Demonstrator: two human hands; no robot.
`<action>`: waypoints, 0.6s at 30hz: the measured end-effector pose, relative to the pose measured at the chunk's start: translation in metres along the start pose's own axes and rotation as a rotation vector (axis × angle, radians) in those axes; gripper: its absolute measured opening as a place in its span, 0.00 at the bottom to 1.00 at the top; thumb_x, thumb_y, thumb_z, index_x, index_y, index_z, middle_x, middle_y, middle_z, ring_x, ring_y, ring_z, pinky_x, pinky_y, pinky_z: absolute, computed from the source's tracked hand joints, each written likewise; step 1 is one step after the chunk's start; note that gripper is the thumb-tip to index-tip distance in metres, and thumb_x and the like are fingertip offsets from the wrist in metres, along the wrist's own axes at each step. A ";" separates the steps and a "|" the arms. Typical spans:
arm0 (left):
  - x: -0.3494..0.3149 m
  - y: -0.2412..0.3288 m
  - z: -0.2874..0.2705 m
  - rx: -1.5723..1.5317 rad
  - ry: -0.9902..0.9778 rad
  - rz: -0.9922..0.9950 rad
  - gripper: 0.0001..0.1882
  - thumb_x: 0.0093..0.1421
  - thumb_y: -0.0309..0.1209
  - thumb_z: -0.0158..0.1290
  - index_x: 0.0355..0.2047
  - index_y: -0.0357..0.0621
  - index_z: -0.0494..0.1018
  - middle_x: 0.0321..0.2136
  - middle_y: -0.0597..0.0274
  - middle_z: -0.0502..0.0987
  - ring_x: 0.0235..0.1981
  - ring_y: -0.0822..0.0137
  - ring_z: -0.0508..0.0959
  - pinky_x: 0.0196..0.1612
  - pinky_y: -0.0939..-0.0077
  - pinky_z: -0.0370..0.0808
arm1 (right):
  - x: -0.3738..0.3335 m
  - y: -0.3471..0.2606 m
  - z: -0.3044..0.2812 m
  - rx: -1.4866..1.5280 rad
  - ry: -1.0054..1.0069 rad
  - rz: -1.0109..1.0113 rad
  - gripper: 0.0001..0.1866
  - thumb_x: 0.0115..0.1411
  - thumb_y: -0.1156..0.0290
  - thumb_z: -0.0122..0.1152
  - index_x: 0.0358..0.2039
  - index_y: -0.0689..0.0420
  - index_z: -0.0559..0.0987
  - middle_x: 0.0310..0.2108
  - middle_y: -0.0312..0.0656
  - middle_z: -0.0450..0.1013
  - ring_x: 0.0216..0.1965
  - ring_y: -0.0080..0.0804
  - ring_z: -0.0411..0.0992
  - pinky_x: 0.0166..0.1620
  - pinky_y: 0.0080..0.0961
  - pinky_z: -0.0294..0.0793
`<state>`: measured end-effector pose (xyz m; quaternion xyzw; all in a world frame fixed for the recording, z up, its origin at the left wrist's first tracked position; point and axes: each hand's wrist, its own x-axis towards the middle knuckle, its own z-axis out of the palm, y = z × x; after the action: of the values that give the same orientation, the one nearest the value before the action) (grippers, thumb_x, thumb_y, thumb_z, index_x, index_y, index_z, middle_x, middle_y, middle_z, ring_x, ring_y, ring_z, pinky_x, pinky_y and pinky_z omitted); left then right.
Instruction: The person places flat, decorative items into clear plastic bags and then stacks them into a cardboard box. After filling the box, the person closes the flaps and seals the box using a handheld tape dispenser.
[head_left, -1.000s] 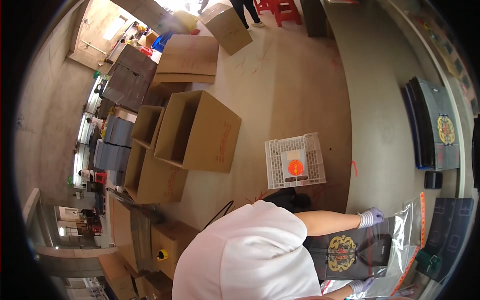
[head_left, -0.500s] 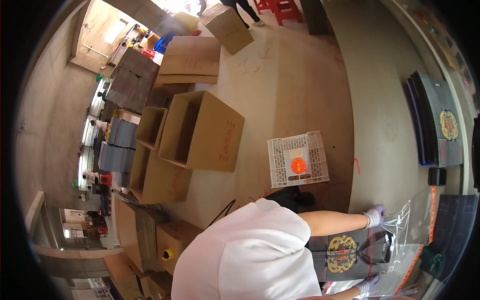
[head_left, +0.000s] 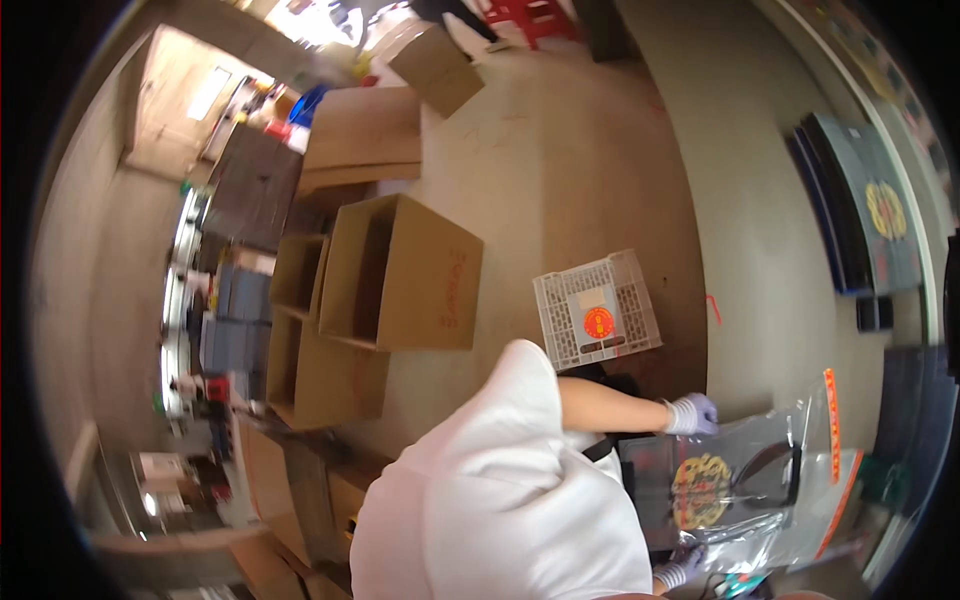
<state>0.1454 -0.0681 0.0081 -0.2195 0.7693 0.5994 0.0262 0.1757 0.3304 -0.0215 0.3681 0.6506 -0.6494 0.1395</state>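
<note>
A dark gift bag (head_left: pixel 650 488) with a gold and red round emblem and a black handle lies flat on the table in front of me. A clear plastic bag (head_left: pixel 815 470) with an orange strip along its opening covers much of it. My left hand (head_left: pixel 692 414), in a pale purple glove with a striped cuff, is closed on the plastic at the upper edge of the gift bag. At the lower edge, my gloved right hand (head_left: pixel 684 569) pinches the other side of the plastic. Its fingertips are partly blurred.
A stack of dark gift bags (head_left: pixel 868 210) lies farther up the table (head_left: pixel 760 270), with a small black block (head_left: pixel 875 314) beside it. Dark sheets (head_left: pixel 918 420) and a green object (head_left: pixel 884 480) are at right. A white crate (head_left: pixel 640 305) and open cartons (head_left: pixel 430 280) stand on the floor.
Both hands have moved toward my body along the gift bag, drawing the clear plastic farther over it. The whole view has tilted slightly.
</note>
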 end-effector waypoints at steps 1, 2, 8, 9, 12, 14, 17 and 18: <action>-0.015 0.002 -0.020 0.056 -0.119 0.024 0.11 0.43 0.38 0.58 0.24 0.44 0.79 0.21 0.55 0.78 0.23 0.61 0.78 0.31 0.70 0.74 | -0.019 0.030 -0.028 0.090 -0.087 0.009 0.18 0.59 0.71 0.55 0.49 0.62 0.72 0.44 0.47 0.71 0.43 0.36 0.70 0.44 0.27 0.72; -0.032 0.007 -0.040 0.044 -0.306 -0.004 0.13 0.44 0.37 0.57 0.27 0.42 0.79 0.23 0.54 0.78 0.25 0.62 0.78 0.32 0.69 0.74 | -0.059 0.040 -0.034 0.064 -0.097 0.078 0.17 0.59 0.70 0.55 0.47 0.62 0.73 0.43 0.45 0.71 0.42 0.34 0.70 0.44 0.26 0.71; -0.065 -0.039 -0.102 0.199 -0.757 -0.110 0.09 0.49 0.32 0.58 0.27 0.39 0.77 0.26 0.59 0.79 0.30 0.69 0.77 0.38 0.73 0.74 | -0.175 0.092 0.028 -0.023 -0.218 0.060 0.16 0.59 0.62 0.55 0.44 0.56 0.75 0.33 0.35 0.72 0.33 0.18 0.67 0.36 0.18 0.68; -0.059 -0.020 -0.098 0.281 -0.772 -0.126 0.09 0.50 0.32 0.58 0.27 0.38 0.77 0.25 0.60 0.78 0.29 0.70 0.77 0.37 0.74 0.74 | -0.172 0.082 0.040 0.483 -0.237 0.352 0.17 0.61 0.64 0.51 0.49 0.55 0.71 0.35 0.36 0.72 0.33 0.20 0.68 0.36 0.18 0.68; -0.049 -0.005 -0.093 0.282 -0.927 -0.087 0.09 0.51 0.31 0.58 0.28 0.37 0.75 0.23 0.63 0.76 0.26 0.76 0.73 0.34 0.79 0.73 | -0.152 0.071 0.089 0.559 -0.195 0.111 0.11 0.65 0.71 0.42 0.46 0.56 0.70 0.34 0.38 0.71 0.29 0.20 0.68 0.31 0.16 0.68; -0.037 0.009 -0.096 0.315 -1.037 -0.090 0.08 0.52 0.30 0.57 0.28 0.37 0.75 0.23 0.64 0.76 0.27 0.77 0.72 0.35 0.79 0.72 | -0.131 0.074 0.106 0.601 -0.152 -0.046 0.08 0.62 0.70 0.48 0.41 0.57 0.71 0.28 0.36 0.70 0.25 0.19 0.66 0.27 0.16 0.66; -0.040 0.042 -0.088 0.405 -1.115 -0.084 0.07 0.53 0.29 0.56 0.28 0.36 0.74 0.24 0.65 0.76 0.28 0.77 0.73 0.36 0.80 0.72 | -0.131 0.047 0.115 0.620 0.046 -0.219 0.05 0.59 0.70 0.55 0.33 0.56 0.73 0.19 0.32 0.67 0.19 0.18 0.63 0.22 0.15 0.62; -0.038 0.055 -0.091 0.390 -1.114 -0.129 0.07 0.53 0.29 0.56 0.28 0.36 0.74 0.24 0.65 0.76 0.28 0.78 0.73 0.36 0.80 0.72 | -0.144 0.011 0.119 0.481 0.109 -0.362 0.04 0.58 0.70 0.57 0.31 0.56 0.73 0.17 0.30 0.65 0.17 0.17 0.61 0.21 0.15 0.60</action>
<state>0.1794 -0.1312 0.0949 0.0909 0.7206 0.4692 0.5023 0.2471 0.1738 0.0513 0.3029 0.5398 -0.7784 -0.1047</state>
